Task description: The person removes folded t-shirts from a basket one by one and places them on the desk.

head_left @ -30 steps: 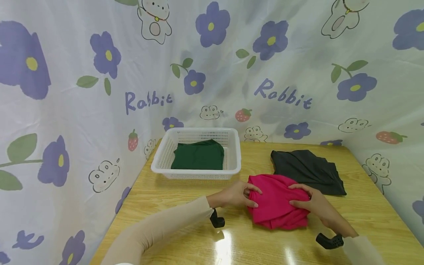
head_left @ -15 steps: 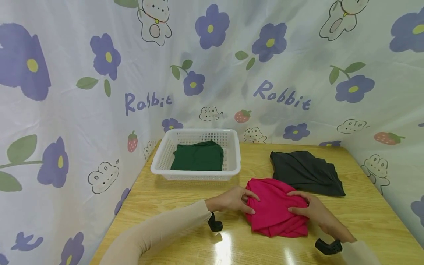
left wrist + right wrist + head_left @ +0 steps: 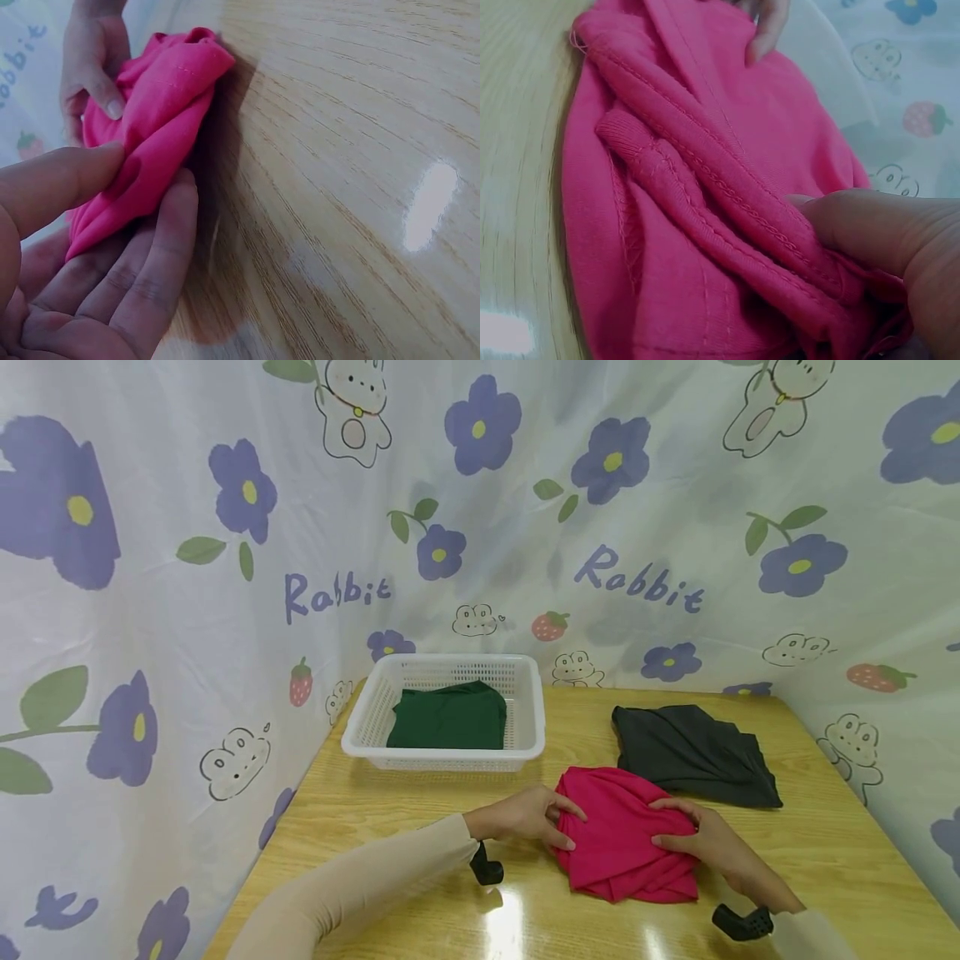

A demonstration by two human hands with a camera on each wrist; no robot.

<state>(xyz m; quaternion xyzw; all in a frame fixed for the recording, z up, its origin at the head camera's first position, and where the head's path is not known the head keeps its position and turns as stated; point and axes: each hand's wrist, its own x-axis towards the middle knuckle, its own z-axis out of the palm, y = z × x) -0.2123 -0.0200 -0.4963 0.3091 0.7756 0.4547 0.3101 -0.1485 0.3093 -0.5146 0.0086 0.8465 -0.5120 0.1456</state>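
Note:
A bright pink garment (image 3: pixel 622 835), bundled into loose folds with stitched hems showing, lies between my two hands over the wooden table. My left hand (image 3: pixel 525 817) grips its left edge; in the left wrist view the thumb presses on top and the fingers (image 3: pixel 142 277) reach underneath. At the other side my right hand (image 3: pixel 708 839) holds the right edge, its thumb (image 3: pixel 855 225) lying across the cloth in the right wrist view. The right hand's other fingers are mostly hidden there by the fabric.
A white plastic basket (image 3: pixel 532 727) with a folded dark green garment (image 3: pixel 450 717) inside stands at the back left. Behind the pink cloth, a dark grey garment (image 3: pixel 697 756) lies flat on the wooden table (image 3: pixel 420 910). A printed curtain (image 3: pixel 315 510) surrounds the table.
Both hands have brought the pink garment slightly nearer the front edge, keeping their grip. More table shows between it and the basket. The basket and the grey garment stay in place.

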